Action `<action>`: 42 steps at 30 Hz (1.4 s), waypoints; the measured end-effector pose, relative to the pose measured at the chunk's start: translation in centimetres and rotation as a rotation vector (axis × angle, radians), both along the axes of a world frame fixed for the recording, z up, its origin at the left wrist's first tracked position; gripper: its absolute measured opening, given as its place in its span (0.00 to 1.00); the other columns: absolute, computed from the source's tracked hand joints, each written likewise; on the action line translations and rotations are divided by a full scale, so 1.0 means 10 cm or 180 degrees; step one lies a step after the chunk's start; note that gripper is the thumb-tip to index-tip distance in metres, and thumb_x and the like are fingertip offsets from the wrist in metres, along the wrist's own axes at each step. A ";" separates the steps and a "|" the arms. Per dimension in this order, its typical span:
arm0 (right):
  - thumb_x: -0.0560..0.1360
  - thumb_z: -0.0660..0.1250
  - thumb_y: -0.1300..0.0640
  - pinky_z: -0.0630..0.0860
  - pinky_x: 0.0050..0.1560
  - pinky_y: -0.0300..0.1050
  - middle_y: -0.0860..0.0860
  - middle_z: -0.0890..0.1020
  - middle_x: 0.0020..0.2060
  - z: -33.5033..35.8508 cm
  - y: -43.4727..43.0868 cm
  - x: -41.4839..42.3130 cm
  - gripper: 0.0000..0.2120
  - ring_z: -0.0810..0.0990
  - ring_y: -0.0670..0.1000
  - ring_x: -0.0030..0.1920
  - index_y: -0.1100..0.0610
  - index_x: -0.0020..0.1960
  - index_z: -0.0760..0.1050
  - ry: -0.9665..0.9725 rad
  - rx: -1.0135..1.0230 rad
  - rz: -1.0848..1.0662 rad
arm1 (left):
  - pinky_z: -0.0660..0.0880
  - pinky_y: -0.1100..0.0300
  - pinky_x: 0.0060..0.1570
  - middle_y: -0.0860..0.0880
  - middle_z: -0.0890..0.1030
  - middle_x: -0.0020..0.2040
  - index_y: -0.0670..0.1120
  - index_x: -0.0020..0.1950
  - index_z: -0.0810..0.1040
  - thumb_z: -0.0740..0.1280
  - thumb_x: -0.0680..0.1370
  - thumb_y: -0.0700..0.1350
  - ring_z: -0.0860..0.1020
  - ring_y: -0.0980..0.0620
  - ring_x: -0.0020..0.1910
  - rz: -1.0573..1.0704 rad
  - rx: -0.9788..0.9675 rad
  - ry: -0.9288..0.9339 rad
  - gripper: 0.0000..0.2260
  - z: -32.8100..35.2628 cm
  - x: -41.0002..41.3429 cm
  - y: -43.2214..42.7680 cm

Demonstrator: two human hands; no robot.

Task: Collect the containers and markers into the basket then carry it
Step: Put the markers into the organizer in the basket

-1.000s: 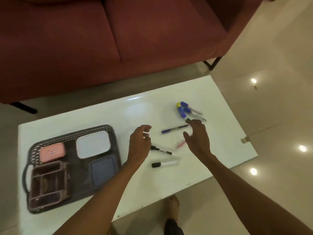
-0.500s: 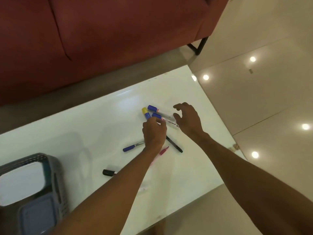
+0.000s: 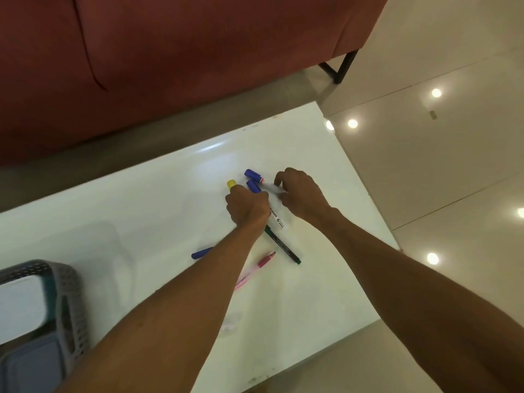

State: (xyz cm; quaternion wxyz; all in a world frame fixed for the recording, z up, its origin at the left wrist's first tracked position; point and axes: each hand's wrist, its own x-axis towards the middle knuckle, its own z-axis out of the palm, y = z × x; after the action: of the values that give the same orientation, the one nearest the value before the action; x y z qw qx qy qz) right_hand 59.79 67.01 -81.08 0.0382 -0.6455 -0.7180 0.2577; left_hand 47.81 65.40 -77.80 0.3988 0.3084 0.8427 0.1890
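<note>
Operator's body: two bare forearms and hands in view.

I record no sleeves on either arm as far as the frame edge; both forearms are uncovered. The left hand (image 3: 247, 207) and right hand (image 3: 302, 195) carry no gloves. I see no rings on the fingers (image 3: 279, 177), though these are small and somewhat blurred. No watch, band or bracelet shows at either wrist. No markings are discernible on either forearm.

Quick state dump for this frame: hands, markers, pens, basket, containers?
left hand: closed over the marker cluster
right hand: fingers curled on a white marker barrel
blue-capped marker: capped, lying on the table
yellow-capped marker: capped, partly under the left hand
dark pen: loose on the table
pink pen: loose
basket: holds white container
</note>
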 end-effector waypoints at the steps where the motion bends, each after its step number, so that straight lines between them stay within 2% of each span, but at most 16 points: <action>1: 0.74 0.68 0.64 0.76 0.45 0.47 0.54 0.80 0.47 0.00 -0.02 0.00 0.08 0.78 0.55 0.47 0.58 0.53 0.79 0.0024 -0.0001 -0.0025 | 0.81 0.48 0.51 0.41 0.79 0.58 0.41 0.59 0.73 0.75 0.74 0.46 0.82 0.41 0.53 -0.0023 0.0008 0.0061 0.19 0.00 0.00 0.00; 5: 0.75 0.69 0.63 0.80 0.50 0.54 0.54 0.81 0.46 0.04 -0.10 -0.03 0.05 0.78 0.55 0.45 0.58 0.51 0.77 0.0310 -0.0064 -0.0428 | 0.75 0.54 0.48 0.44 0.83 0.55 0.41 0.57 0.77 0.74 0.75 0.49 0.80 0.46 0.52 -0.0137 0.0238 0.0228 0.16 0.08 0.00 -0.06; 8: 0.76 0.72 0.60 0.82 0.46 0.53 0.53 0.82 0.42 0.15 -0.19 -0.09 0.06 0.80 0.55 0.39 0.58 0.50 0.75 0.0537 0.0030 -0.0732 | 0.72 0.58 0.46 0.47 0.82 0.51 0.43 0.55 0.77 0.74 0.74 0.48 0.78 0.49 0.46 -0.0180 0.0564 0.0041 0.14 0.18 -0.05 -0.14; 13: 0.76 0.71 0.63 0.82 0.45 0.51 0.54 0.82 0.45 0.59 -0.41 -0.33 0.13 0.81 0.55 0.39 0.57 0.57 0.72 0.0933 0.0192 -0.0887 | 0.81 0.56 0.51 0.49 0.85 0.46 0.45 0.56 0.77 0.75 0.73 0.45 0.83 0.51 0.41 -0.0132 0.1170 -0.0419 0.14 0.50 -0.38 -0.40; 15: 0.75 0.71 0.65 0.82 0.43 0.48 0.50 0.82 0.45 0.80 -0.54 -0.53 0.18 0.81 0.51 0.38 0.53 0.61 0.71 0.1161 0.0225 -0.0842 | 0.82 0.54 0.51 0.49 0.86 0.45 0.44 0.55 0.80 0.76 0.73 0.45 0.84 0.51 0.41 -0.0090 0.1384 -0.0502 0.13 0.67 -0.64 -0.57; 17: 0.75 0.70 0.66 0.81 0.41 0.42 0.47 0.82 0.45 0.99 -0.69 -0.80 0.20 0.81 0.47 0.38 0.51 0.62 0.71 0.1428 0.0175 -0.0790 | 0.82 0.58 0.49 0.50 0.85 0.42 0.44 0.54 0.82 0.76 0.73 0.45 0.84 0.53 0.40 -0.0098 0.1543 -0.0567 0.11 0.86 -0.95 -0.77; 20: 0.74 0.70 0.66 0.81 0.41 0.41 0.48 0.83 0.44 1.25 -0.98 -1.37 0.17 0.83 0.48 0.39 0.51 0.57 0.72 0.1859 -0.0024 -0.0694 | 0.80 0.65 0.47 0.54 0.85 0.40 0.44 0.53 0.82 0.76 0.73 0.42 0.84 0.55 0.39 -0.0019 0.1731 -0.0632 0.10 1.12 -1.56 -1.15; 23: 0.72 0.70 0.67 0.82 0.43 0.48 0.49 0.82 0.40 1.43 -1.30 -2.06 0.13 0.84 0.50 0.36 0.53 0.50 0.72 0.2239 -0.0282 -0.0563 | 0.80 0.63 0.48 0.54 0.85 0.39 0.46 0.50 0.83 0.75 0.73 0.38 0.84 0.55 0.40 0.0137 0.1828 -0.0684 0.07 1.29 -2.23 -1.56; 26: 0.73 0.70 0.65 0.82 0.43 0.51 0.50 0.83 0.41 1.50 -1.62 -2.82 0.11 0.85 0.50 0.36 0.55 0.50 0.72 0.2365 -0.0419 -0.0283 | 0.79 0.64 0.48 0.54 0.86 0.40 0.46 0.50 0.82 0.74 0.74 0.38 0.85 0.55 0.42 0.0333 0.1936 -0.0529 0.07 1.41 -2.96 -2.02; 29: 0.73 0.70 0.65 0.82 0.44 0.47 0.48 0.83 0.41 1.51 -1.92 -3.52 0.12 0.85 0.48 0.39 0.54 0.52 0.73 0.2419 -0.0469 -0.0058 | 0.81 0.60 0.49 0.52 0.86 0.41 0.44 0.50 0.83 0.74 0.75 0.39 0.85 0.54 0.43 0.0548 0.1976 -0.0341 0.05 1.46 -3.66 -2.46; 31: 0.74 0.70 0.64 0.82 0.45 0.43 0.47 0.83 0.42 1.51 -2.13 -3.96 0.13 0.84 0.46 0.40 0.53 0.56 0.74 0.2357 -0.0495 0.0072 | 0.82 0.59 0.50 0.52 0.86 0.42 0.44 0.52 0.83 0.74 0.74 0.40 0.85 0.56 0.43 0.0715 0.1955 -0.0220 0.07 1.48 -4.10 -2.75; 34: 0.76 0.70 0.63 0.83 0.46 0.46 0.49 0.84 0.44 1.51 -2.42 -4.51 0.11 0.85 0.48 0.41 0.54 0.56 0.74 0.2301 -0.0638 0.0226 | 0.82 0.59 0.51 0.51 0.87 0.45 0.44 0.56 0.83 0.75 0.74 0.41 0.85 0.59 0.44 0.0904 0.1886 -0.0036 0.11 1.46 -4.63 -3.13; 37: 0.75 0.71 0.64 0.83 0.48 0.46 0.50 0.85 0.44 1.50 -2.68 -4.96 0.15 0.86 0.48 0.43 0.54 0.59 0.74 0.2197 -0.0668 0.0360 | 0.82 0.56 0.52 0.50 0.87 0.48 0.44 0.60 0.82 0.74 0.74 0.42 0.85 0.56 0.46 0.1086 0.1813 0.0013 0.15 1.42 -5.05 -3.41; 42: 0.76 0.71 0.61 0.82 0.48 0.40 0.47 0.85 0.47 1.43 -2.95 -5.49 0.16 0.84 0.43 0.46 0.53 0.63 0.75 0.2204 -0.0504 0.0512 | 0.82 0.55 0.53 0.53 0.86 0.43 0.43 0.54 0.82 0.74 0.75 0.41 0.85 0.56 0.44 0.1201 0.1924 0.0018 0.09 1.32 -5.58 -3.65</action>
State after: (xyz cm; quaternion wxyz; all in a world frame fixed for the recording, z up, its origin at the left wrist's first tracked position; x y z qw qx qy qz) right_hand 4.88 37.53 -66.73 0.2085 -0.4625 -0.6887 0.5180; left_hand -8.01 28.88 -64.59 0.2453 0.2518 0.7920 0.4992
